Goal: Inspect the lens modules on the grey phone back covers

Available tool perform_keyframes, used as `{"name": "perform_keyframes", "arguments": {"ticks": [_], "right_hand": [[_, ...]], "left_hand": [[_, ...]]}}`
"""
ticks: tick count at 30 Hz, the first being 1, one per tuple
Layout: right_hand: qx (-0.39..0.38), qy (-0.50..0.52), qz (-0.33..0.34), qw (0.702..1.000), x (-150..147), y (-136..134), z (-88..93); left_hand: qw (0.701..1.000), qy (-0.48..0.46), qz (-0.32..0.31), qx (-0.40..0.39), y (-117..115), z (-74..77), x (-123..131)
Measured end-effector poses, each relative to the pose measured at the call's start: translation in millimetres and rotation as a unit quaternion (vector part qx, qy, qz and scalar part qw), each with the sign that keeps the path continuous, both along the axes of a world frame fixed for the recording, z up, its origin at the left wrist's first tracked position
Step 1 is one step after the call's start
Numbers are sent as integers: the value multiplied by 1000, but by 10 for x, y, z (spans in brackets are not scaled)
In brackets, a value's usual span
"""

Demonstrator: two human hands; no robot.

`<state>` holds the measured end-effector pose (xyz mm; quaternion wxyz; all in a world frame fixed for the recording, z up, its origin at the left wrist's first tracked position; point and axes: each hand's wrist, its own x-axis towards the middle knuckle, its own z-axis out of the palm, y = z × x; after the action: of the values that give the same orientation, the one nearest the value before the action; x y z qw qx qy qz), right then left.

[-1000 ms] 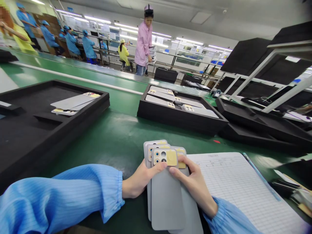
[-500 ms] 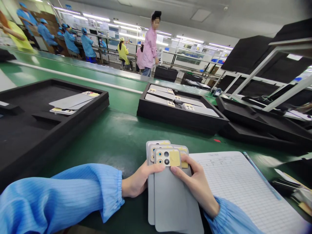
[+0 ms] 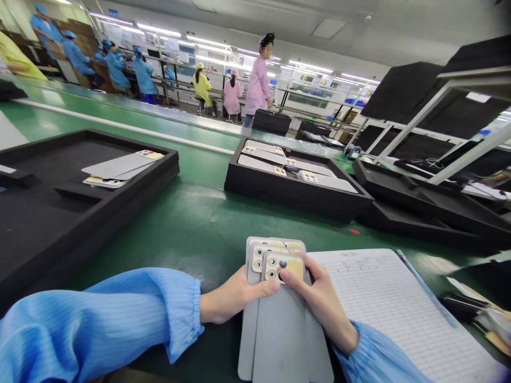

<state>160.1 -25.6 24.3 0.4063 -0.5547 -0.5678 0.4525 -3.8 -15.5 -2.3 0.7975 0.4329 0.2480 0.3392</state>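
Several grey phone back covers point(image 3: 282, 330) form a loose, fanned stack, camera cut-outs and yellow film at their upper ends. My left hand point(image 3: 235, 293) grips the stack from its left side, thumb lying across the front cover below the cameras. From the right, my right hand point(image 3: 319, 290) holds the same covers, its thumb on the camera area of the front one. The fingers behind the stack are hidden. Just right of my right hand lies a sheet of gridded paper point(image 3: 371, 298) with handwriting near its top.
A black foam tray point(image 3: 287, 194) ahead holds more covers. Another black tray point(image 3: 167, 165) at left holds a few covers point(image 3: 120, 166). Empty-looking black trays point(image 3: 423, 213) stack at right beside a white metal frame point(image 3: 423, 119). A blue pen-like stick point(image 3: 427, 287) lies along the paper. People work beyond the green bench point(image 3: 199, 213).
The front cover has shifted slightly right and down within the stack. My right thumb has moved up onto its camera area. In the background, the standing person in pink has moved right.
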Motion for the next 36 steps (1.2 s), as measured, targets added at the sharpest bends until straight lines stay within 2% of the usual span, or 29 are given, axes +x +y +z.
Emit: {"name": "perform_keyframes", "arguments": {"ticks": [5, 9, 17, 36], "right_hand": [[1, -5, -10, 1000, 14, -4, 17], [11, -9, -16, 1000, 25, 5, 29], [-7, 28, -39, 999, -8, 9, -51], [48, -4, -6, 999, 58, -42, -86]], "left_hand": [[998, -18, 1, -58, 3, 18, -9], [997, -21, 13, -71, 2, -2, -5], [992, -16, 47, -117, 7, -6, 11], [993, -58, -34, -94, 22, -26, -19]]}}
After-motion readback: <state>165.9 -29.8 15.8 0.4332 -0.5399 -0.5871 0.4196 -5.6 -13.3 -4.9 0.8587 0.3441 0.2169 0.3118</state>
